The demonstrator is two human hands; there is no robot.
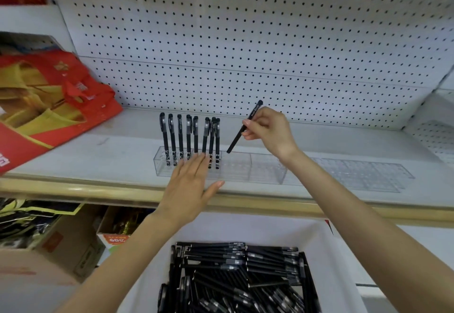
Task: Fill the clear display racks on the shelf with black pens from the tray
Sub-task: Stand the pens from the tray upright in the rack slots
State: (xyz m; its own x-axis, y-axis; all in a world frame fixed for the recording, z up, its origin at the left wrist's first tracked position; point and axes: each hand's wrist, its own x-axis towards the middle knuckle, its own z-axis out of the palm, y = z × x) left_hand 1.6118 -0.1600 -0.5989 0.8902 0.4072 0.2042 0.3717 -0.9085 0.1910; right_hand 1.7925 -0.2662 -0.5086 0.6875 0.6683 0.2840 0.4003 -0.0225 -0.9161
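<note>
- The shelf (98,160) carries two clear racks side by side.
- The tray (326,239) below its edge is heaped with black pens (245,268).
- The left rack (258,167) is filled only at its left end, where eight pens (188,138) stand upright; the right rack (356,172) appears empty.
- The left hand (189,185) is laid flat, fingers straight, at the rack's front, which should be steadied so.
- One pen (235,140) is pinched in the right hand (267,128), tilted, tip just above the free holes; it should be brought upright before lowering.
</note>
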